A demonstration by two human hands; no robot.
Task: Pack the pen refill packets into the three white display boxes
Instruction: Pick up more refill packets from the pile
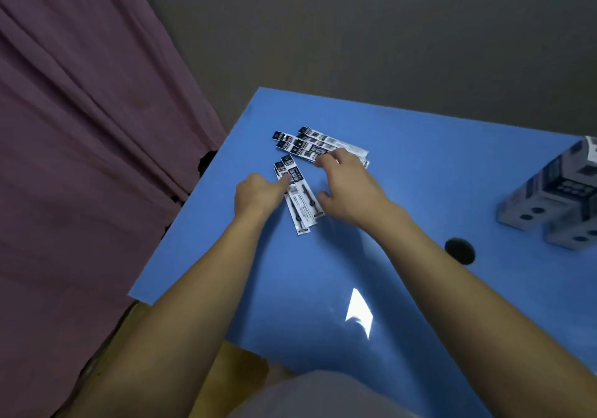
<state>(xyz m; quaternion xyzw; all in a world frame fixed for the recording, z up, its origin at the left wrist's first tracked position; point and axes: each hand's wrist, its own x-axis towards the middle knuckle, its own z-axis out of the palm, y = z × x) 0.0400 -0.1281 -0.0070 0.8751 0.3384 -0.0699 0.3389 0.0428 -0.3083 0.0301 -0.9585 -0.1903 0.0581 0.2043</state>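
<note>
Several pen refill packets lie on the blue table [403, 165] in two small heaps. One heap [310, 144] lies crosswise at the far side; a nearer heap [302, 206] points toward me. My left hand [256, 193] has its other fingers curled and presses one extended finger onto the top of the nearer heap. My right hand [347, 185] hovers over both heaps, fingers spread and slightly bent, its fingertips touching the far heap. White display boxes [555, 204] with dark print stand stacked at the table's right edge, well away from both hands.
A round dark hole [459, 250] sits in the tabletop between my right forearm and the boxes. A purple curtain [80, 159] hangs left of the table. The table's left edge runs close to the packets. A bright glare patch [358, 311] shows near me.
</note>
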